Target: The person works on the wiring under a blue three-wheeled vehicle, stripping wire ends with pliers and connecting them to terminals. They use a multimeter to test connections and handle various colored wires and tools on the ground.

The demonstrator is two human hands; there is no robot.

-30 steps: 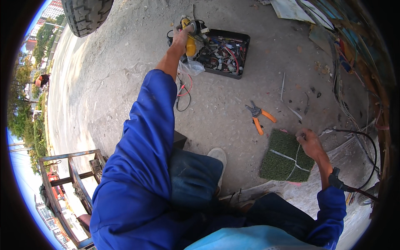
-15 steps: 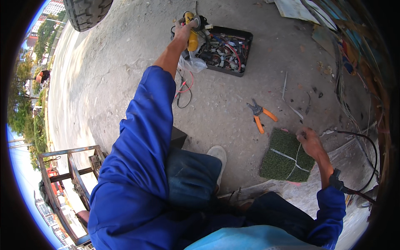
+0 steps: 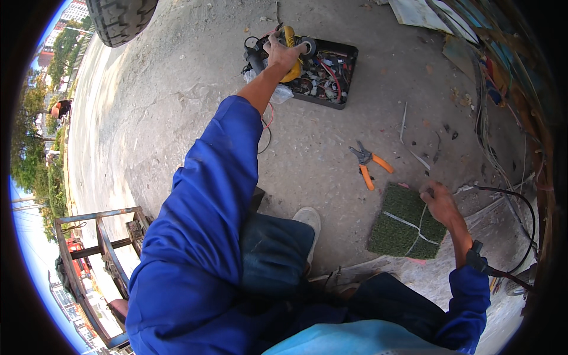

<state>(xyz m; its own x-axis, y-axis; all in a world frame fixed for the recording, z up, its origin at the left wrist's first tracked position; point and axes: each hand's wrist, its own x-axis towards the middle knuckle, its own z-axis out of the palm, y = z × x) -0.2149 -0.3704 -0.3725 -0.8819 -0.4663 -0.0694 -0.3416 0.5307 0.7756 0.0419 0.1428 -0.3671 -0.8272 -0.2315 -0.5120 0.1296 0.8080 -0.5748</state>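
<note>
My left hand point(image 3: 284, 54) reaches over a black tray point(image 3: 352, 65) of assorted wires and small parts, closed around a yellow tool point(image 3: 290, 73), with a black tape roll point(image 3: 309, 48) at my thumb. Clear plastic point(image 3: 280, 93) and a red-and-black lead point(image 3: 268, 124) lie beside the tray. At right, my right hand point(image 3: 436, 200) has its fingers curled on a thin white strap point(image 3: 418, 234) at the top corner of a square green artificial-turf pad point(image 3: 393, 231). Orange-handled wire pliers point(image 3: 368, 170) lie open on the concrete above the pad.
A large tyre point(image 3: 121, 18) is at top left, a rusty metal frame point(image 3: 99, 217) at lower left. Along the right are sheet scraps point(image 3: 423, 13), loose cables point(image 3: 530, 204) and narrow strips point(image 3: 404, 124). A distant person point(image 3: 61, 108) is at far left. My shoe point(image 3: 309, 222) rests below.
My left hand has shifted right, further over the tray, carrying the yellow tool and the roll with it. My right hand stays at the pad's corner.
</note>
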